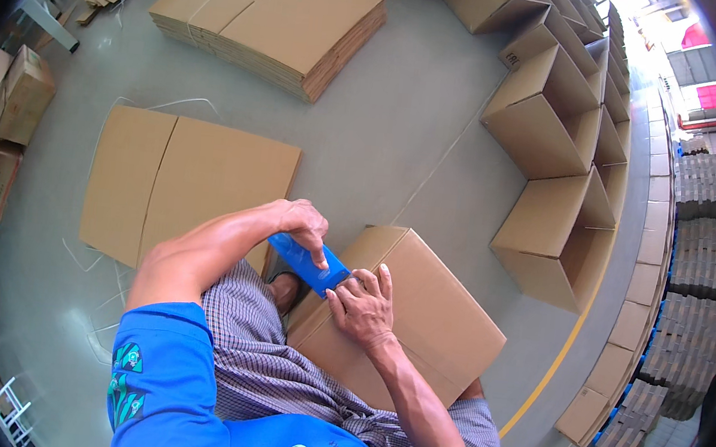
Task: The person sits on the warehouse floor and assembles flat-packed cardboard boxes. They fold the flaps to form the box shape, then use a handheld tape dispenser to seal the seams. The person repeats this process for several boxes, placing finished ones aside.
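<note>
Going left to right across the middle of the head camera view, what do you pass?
Flat brown cardboard sheet on the floor → left hand → blue tape dispenser → right hand → closed brown cardboard box → row of open cardboard boxes.

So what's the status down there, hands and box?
Left hand gripping blue tape dispenser. Right hand pressed on cardboard box beside it. Nothing blocking the box top.

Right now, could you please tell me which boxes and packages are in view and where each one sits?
Closed brown carton: under both hands, by the knees.
Blue tape dispenser: on its near corner, in the left hand, right hand touching.
Flat carton: floor, left.
Flat-carton stack: top.
Open cartons: row, right.
</note>
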Available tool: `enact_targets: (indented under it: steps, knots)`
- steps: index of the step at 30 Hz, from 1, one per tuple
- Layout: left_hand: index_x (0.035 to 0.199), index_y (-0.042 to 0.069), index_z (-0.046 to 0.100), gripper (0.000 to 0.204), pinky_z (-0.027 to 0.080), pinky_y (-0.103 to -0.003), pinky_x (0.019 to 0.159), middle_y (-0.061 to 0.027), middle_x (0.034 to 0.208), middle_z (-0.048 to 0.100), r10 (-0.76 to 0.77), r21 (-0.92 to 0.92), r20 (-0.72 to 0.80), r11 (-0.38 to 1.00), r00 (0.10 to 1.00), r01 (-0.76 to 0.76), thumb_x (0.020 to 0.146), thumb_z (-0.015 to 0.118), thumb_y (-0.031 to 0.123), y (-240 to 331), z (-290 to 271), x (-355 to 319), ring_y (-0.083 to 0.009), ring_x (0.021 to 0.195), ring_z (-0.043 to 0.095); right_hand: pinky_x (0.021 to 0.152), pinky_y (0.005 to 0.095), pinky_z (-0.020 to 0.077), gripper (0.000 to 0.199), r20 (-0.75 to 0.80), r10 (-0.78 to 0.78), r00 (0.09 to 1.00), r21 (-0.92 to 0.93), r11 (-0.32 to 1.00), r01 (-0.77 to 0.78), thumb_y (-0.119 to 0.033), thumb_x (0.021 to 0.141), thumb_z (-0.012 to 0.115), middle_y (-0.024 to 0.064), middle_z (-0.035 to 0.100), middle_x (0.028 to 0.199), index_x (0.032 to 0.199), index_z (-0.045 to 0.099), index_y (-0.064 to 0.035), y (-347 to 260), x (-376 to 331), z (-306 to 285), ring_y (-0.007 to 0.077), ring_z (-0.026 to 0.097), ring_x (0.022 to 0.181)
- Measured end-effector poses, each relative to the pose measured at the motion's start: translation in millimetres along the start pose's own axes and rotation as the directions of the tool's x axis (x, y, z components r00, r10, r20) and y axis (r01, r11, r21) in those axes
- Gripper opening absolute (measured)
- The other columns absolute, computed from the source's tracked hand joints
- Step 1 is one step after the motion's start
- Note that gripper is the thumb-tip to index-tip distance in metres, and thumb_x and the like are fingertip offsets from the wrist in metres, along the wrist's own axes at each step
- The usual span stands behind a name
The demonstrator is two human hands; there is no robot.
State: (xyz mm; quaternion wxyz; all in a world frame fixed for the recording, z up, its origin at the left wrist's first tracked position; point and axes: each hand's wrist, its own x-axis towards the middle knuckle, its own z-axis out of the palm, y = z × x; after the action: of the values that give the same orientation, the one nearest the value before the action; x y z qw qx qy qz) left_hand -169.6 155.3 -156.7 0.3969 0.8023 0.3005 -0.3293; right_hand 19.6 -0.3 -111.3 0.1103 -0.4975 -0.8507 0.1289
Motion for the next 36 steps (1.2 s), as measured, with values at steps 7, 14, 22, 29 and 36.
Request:
enact_targets:
  steps: [7, 14, 22, 29, 36]
  knots:
    - [0.104, 0.011, 0.073, 0.074, 0.027, -0.050, 0.106, -0.0120, 0.100, 0.072, 0.053, -0.097, 0.010, 0.994, 0.999, -0.052, 0.072, 0.059, 0.076, -27, 23, 10, -0.0305, 0.099, 0.065, 0.111, 0.0498, 0.0248, 0.024, -0.024, -0.011, 1.000, -0.002, 1.000, 0.011, -0.033, 0.089, 0.062, -0.0021, 0.063, 0.084, 0.075, 0.067, -0.0149, -3, 1, -2, 0.0166, 0.054, 0.108]
    - [0.103, 0.009, 0.073, 0.079, 0.046, -0.045, 0.090, -0.0116, 0.100, 0.072, -0.015, -0.249, 0.097, 0.968, 0.995, 0.039, 0.068, 0.061, 0.078, -34, 23, 7, -0.0304, 0.099, 0.065, 0.111, 0.0502, 0.0255, 0.023, -0.044, -0.019, 0.999, 0.008, 1.000, 0.019, -0.033, 0.088, 0.062, -0.0009, 0.063, 0.084, 0.074, 0.067, -0.0139, -2, 2, 1, 0.0170, 0.054, 0.108]
    - [0.102, 0.007, 0.074, 0.080, 0.051, -0.045, 0.080, -0.0144, 0.098, 0.072, -0.060, -0.091, 0.094, 0.993, 0.994, 0.069, 0.067, 0.061, 0.078, -10, 7, 8, -0.0318, 0.095, 0.066, 0.110, 0.0516, 0.0270, 0.024, -0.025, -0.026, 0.999, 0.026, 0.999, 0.027, -0.033, 0.088, 0.062, -0.0007, 0.065, 0.089, 0.079, 0.069, -0.0130, -7, 3, -9, 0.0190, 0.053, 0.110]
    - [0.084, 0.008, 0.075, 0.058, 0.037, -0.048, 0.092, -0.0100, 0.081, 0.072, 0.153, 0.255, -0.208, 0.962, 0.966, -0.098, 0.074, 0.063, 0.065, 16, -4, -18, -0.0258, 0.084, 0.067, 0.112, 0.0517, 0.0240, 0.023, 0.002, 0.006, 1.000, 0.006, 1.000, -0.006, -0.034, 0.088, 0.062, -0.0009, 0.066, 0.092, 0.080, 0.070, -0.0139, -6, 3, -9, 0.0190, 0.052, 0.113]
    - [0.082, 0.007, 0.075, 0.045, 0.050, -0.045, 0.079, -0.0096, 0.082, 0.072, -0.263, 0.079, -0.518, 0.933, 0.814, 0.352, 0.075, 0.065, 0.051, -37, 36, 3, -0.0257, 0.084, 0.070, 0.112, 0.0522, 0.0242, 0.029, 0.003, -0.011, 1.000, -0.006, 1.000, 0.011, -0.036, 0.089, 0.060, 0.0024, 0.065, 0.092, 0.080, 0.070, -0.0103, -7, 4, -10, 0.0207, 0.052, 0.112]
